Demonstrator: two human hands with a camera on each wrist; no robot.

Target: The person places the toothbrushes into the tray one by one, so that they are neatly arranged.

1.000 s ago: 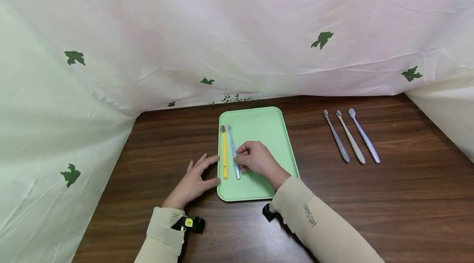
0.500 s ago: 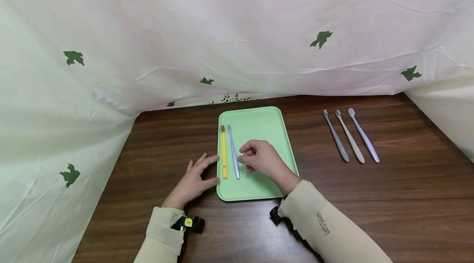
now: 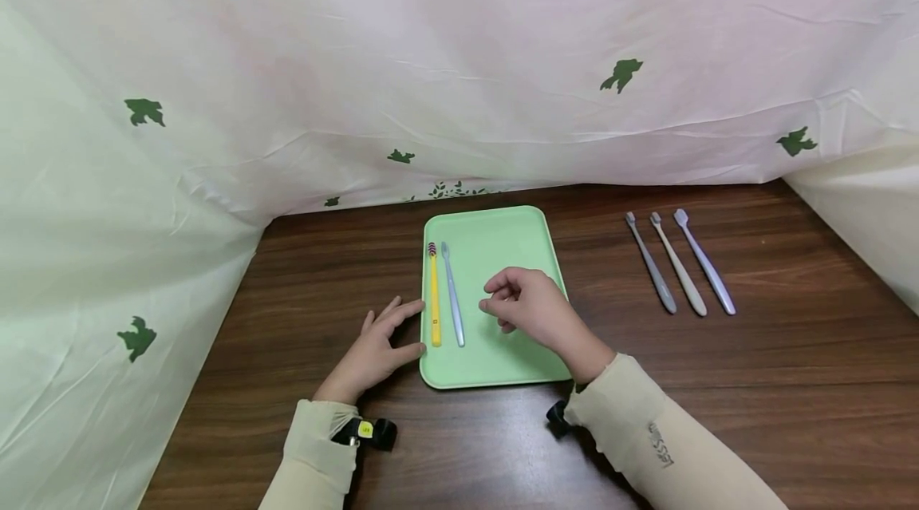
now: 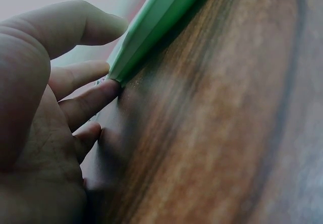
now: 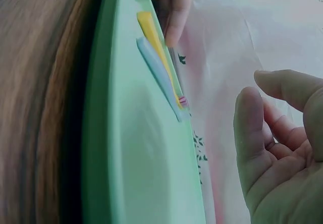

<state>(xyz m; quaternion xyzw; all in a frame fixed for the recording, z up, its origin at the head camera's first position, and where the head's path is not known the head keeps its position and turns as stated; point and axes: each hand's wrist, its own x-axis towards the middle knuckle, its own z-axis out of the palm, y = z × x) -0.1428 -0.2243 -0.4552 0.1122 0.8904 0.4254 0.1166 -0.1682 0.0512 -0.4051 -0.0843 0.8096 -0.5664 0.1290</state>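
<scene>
A green tray (image 3: 510, 235) lies on the wooden table in the head view. Along its left side rest a yellow toothbrush (image 3: 435, 302) and, parallel to it, a light blue toothbrush (image 3: 453, 296), both with heads pointing away. My left hand (image 3: 369, 354) touches the tray's left rim with spread fingers; the left wrist view shows its fingertips (image 4: 113, 88) at the tray's edge. Over the tray's right half hovers my right hand (image 3: 534, 310), fingers loosely curled. Nothing sits between its thumb and fingers in the right wrist view, where both toothbrushes lie apart from it.
To the right on the table lie a dark grey toothbrush (image 3: 652, 264), a cream toothbrush (image 3: 679, 264) and a lavender toothbrush (image 3: 705, 262), side by side. White cloth (image 3: 502, 79) with green bird shapes hangs behind the table and at its sides.
My right hand has let go of the light blue toothbrush on the tray and moved right, away from it. The left hand has stayed at the rim.
</scene>
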